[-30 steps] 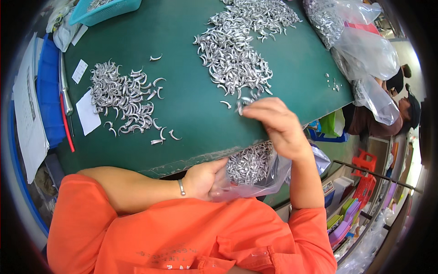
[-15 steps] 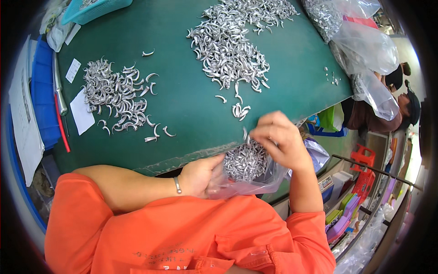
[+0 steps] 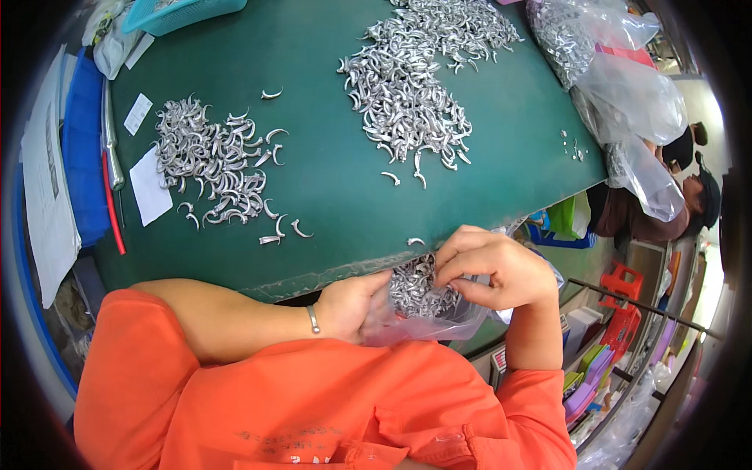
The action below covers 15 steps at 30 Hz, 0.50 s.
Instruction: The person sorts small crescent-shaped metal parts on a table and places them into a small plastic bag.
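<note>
A clear plastic bag (image 3: 427,325), partly filled with small curved silver metal pieces (image 3: 413,288), sits below the table's front edge. My left hand (image 3: 348,304) grips its left side, thumb on top and the other fingers largely hidden by the plastic. Over the bag's opening is my right hand (image 3: 493,266), fingertips pinched together; what they hold, if anything, cannot be made out. One loose curved metal piece (image 3: 416,241) lies at the edge near my right fingers. Farther back spreads a big pile of curved metal pieces (image 3: 411,94), with a smaller pile (image 3: 211,157) to the left.
The green table (image 3: 313,196) has a worn front edge. A turquoise basket (image 3: 188,16) stands far left, near paper slips (image 3: 149,188) and a blue bin (image 3: 82,149). Filled plastic bags (image 3: 627,94) line the right edge. A person in a dark cap (image 3: 697,192) is beyond them.
My right hand has lowered to the bag's opening. The small cluster near the front edge is gone, with one piece now lying at the edge. My left hand keeps its hold on the bag.
</note>
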Each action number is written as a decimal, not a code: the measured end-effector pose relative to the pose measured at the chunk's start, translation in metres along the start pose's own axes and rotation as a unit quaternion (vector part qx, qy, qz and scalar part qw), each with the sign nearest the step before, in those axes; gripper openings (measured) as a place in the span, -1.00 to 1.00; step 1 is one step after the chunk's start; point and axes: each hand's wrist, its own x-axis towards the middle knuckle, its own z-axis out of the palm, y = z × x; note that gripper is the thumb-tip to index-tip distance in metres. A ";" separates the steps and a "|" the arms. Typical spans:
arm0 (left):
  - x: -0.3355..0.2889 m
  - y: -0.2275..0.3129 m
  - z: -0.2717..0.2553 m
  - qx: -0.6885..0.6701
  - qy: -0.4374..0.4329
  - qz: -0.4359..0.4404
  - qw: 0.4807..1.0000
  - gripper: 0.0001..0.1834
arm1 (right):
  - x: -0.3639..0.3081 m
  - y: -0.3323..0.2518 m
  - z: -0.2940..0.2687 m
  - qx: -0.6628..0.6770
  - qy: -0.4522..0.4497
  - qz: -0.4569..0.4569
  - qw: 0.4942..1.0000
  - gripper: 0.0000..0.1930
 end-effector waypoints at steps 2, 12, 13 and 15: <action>0.051 -0.021 -0.060 -0.091 -0.314 0.009 0.945 -0.85 | 0.017 -0.003 -0.004 -0.029 -0.006 -0.030 0.999 -0.73; 0.007 -0.001 -0.022 0.018 -0.054 -0.032 0.998 -0.80 | 0.038 0.013 -0.004 -0.187 0.207 -0.031 0.960 -0.65; 0.010 -0.003 -0.028 0.017 -0.056 -0.037 0.998 -0.80 | 0.032 0.017 -0.005 -0.223 0.241 -0.020 0.944 -0.64; 0.016 -0.007 -0.040 -0.009 -0.140 -0.002 0.990 -0.73 | 0.017 0.024 -0.005 -0.255 0.242 -0.006 0.936 -0.60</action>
